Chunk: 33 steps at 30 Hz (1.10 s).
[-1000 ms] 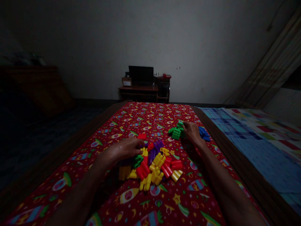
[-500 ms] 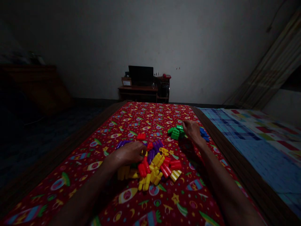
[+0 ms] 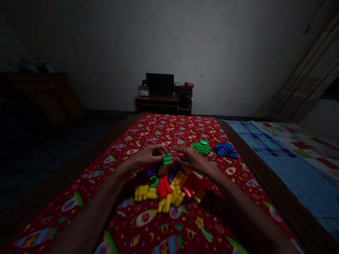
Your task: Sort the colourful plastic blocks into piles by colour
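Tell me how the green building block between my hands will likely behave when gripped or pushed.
The green building block looks like molded plastic with crisp edges, so it is probably stiff. Its glossy highlights suggest a smooth, perhaps slightly slippery surface. Its joined row of rounded ribs would likely make it slide rather than roll.

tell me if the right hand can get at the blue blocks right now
Probably yes: the right hand would have to swing to its right, but the blue blocks lie uncovered, and the green pile sits beside them, leaving their near side free.
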Motion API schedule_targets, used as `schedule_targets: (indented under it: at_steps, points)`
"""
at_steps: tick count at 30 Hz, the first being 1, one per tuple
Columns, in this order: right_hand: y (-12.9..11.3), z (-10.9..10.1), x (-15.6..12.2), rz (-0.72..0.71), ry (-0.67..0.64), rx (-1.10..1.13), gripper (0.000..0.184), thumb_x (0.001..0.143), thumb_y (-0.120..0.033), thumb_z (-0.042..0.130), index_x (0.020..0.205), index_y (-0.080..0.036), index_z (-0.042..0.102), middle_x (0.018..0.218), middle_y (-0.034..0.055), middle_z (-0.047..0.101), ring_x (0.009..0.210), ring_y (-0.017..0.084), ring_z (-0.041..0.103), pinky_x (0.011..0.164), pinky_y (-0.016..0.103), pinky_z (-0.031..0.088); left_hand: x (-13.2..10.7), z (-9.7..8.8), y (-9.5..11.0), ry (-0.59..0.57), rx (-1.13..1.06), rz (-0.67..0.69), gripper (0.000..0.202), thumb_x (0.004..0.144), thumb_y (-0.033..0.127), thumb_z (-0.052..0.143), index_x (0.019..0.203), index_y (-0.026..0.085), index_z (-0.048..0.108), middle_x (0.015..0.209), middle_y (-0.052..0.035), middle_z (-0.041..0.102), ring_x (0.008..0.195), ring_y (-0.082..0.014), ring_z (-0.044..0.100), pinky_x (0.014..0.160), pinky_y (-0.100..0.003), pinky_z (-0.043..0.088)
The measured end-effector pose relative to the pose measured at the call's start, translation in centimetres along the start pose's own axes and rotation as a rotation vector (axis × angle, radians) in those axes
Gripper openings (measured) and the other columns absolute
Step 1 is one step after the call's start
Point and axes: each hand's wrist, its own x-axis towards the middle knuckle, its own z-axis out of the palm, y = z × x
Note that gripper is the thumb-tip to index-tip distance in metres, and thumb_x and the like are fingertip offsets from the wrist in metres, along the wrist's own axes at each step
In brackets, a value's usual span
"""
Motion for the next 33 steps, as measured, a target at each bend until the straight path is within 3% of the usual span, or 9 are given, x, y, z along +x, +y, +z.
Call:
schedule_targets:
  at_steps: [3,5,9,12,15,19,23,28,33]
  points:
    - [-0.7,0.8,0.0,-0.094,-0.031,0.066,0.055,0.087,-0.021,0.059,0.14,-0.016,0.043,0.1,0.0096,0.069,0.079,0.016,0.06,0.068,0.024,0.042,0.0,0.1,0.3,0.049,-0.07,0.023,0.039,0.073,0.048,0.061,0.098,0.018,0.059,0.1,-0.005,0.07,0.094,-0.0207,0.066,0.085,-0.034,0.052]
    - [-0.7,0.9,0.0,-0.084,0.005,0.043,0.054,0.087,-0.022,0.06,0.139,-0.016,0.044,0.104,0.0109,0.068,0.085,0.018,0.061,0.071,0.026,0.043,0.1,0.0,0.2,0.084,-0.057,0.023,0.04,0.074,0.05,0.061,0.099,0.018,0.059,0.102,-0.0051,0.07,0.096,-0.0212,0.066,0.087,-0.034,0.051]
    - [-0.2,0.2,0.1,-0.006,0.063,-0.006,0.019,0.09,-0.023,0.056,0.105,-0.015,0.065,0.093,0.0094,0.068,0.077,0.016,0.06,0.067,0.024,0.04,0.3,-0.1,0.1,0.059,-0.019,0.009,0.039,0.074,0.048,0.061,0.098,0.017,0.059,0.097,-0.0046,0.071,0.091,-0.0205,0.067,0.084,-0.033,0.052]
    - [0.4,-0.5,0.2,0.039,0.074,-0.047,0.015,0.091,-0.021,0.053,0.087,-0.014,0.066,0.079,0.0062,0.066,0.067,0.013,0.055,0.062,0.022,0.036,0.0,-0.1,0.8,-0.011,0.035,-0.004,0.035,0.075,0.044,0.059,0.098,0.017,0.061,0.099,-0.0045,0.072,0.093,-0.0198,0.066,0.083,-0.031,0.052]
    - [1.6,-1.3,0.2,0.108,0.122,-0.116,0.018,0.091,-0.023,0.053,0.085,-0.014,0.067,0.077,0.0056,0.066,0.065,0.013,0.055,0.061,0.022,0.034,-0.9,-0.2,2.0,-0.061,0.27,-0.056,0.027,0.079,0.037,0.055,0.095,0.018,0.065,0.096,-0.0034,0.073,0.089,-0.0182,0.066,0.077,-0.026,0.051]
    - [4.4,-3.3,-0.3,0.322,0.321,-0.25,0.019,0.09,-0.025,0.053,0.089,-0.015,0.069,0.084,0.0087,0.07,0.074,0.017,0.06,0.066,0.024,0.038,-2.6,0.1,3.8,-0.126,0.792,-0.198,0.017,0.078,0.023,0.054,0.083,0.019,0.07,0.081,-0.0029,0.072,0.073,-0.0174,0.065,0.061,-0.023,0.044]
    - [7.5,-5.3,-1.6,0.534,0.445,-0.391,0.021,0.087,-0.029,0.055,0.089,-0.015,0.071,0.089,0.0109,0.072,0.079,0.02,0.063,0.071,0.027,0.04,-3.5,1.6,4.9,-0.18,1.004,-0.293,0.017,0.077,0.02,0.056,0.078,0.023,0.072,0.08,-0.0041,0.073,0.073,-0.0204,0.067,0.059,-0.025,0.042]
    - [9.1,-4.9,-2.7,0.644,0.345,-0.454,0.025,0.087,-0.032,0.054,0.091,-0.015,0.071,0.088,0.0105,0.072,0.079,0.021,0.064,0.067,0.028,0.039,-3.5,3.2,4.5,-0.148,1.055,-0.299,0.016,0.071,0.022,0.064,0.084,0.025,0.074,0.092,-0.0074,0.074,0.088,-0.0267,0.068,0.07,-0.031,0.047]
    - [9.2,-3.8,-2.8,0.632,0.245,-0.436,0.021,0.086,-0.029,0.056,0.093,-0.017,0.071,0.091,0.0094,0.072,0.082,0.02,0.064,0.067,0.026,0.039,-3.7,3.5,3.4,-0.158,1.004,-0.257,0.025,0.068,0.019,0.066,0.091,0.025,0.074,0.094,-0.008,0.074,0.091,-0.0264,0.067,0.072,-0.03,0.048]
